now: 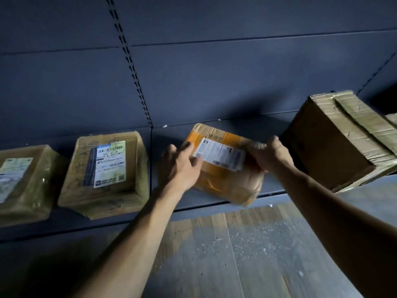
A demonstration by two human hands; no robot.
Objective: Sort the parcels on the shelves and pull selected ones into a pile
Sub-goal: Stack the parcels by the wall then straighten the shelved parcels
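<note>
1. Nearby, a tall taped cardboard box point(335, 145) stands just right of the orange parcel point(225, 181), close behind the right wrist.
2. A labelled carton point(107, 173) and a wrapped parcel point(23, 181) lie further left on the dark shelf point(268, 127).
3. The orange parcel sits skewed, with one corner over the shelf's front edge.
4. The right hand point(268, 157) grips its upper right edge with curled fingers.
5. The left hand point(179, 168) is blurred, its fingers spread at the parcel's left edge; whether they touch it is unclear.

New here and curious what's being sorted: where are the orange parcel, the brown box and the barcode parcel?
Orange parcel point(225, 186): head view, its crumpled lower wrap.
Brown box point(322, 151): head view, its plain side face.
Barcode parcel point(109, 162): head view, its white label.
</note>
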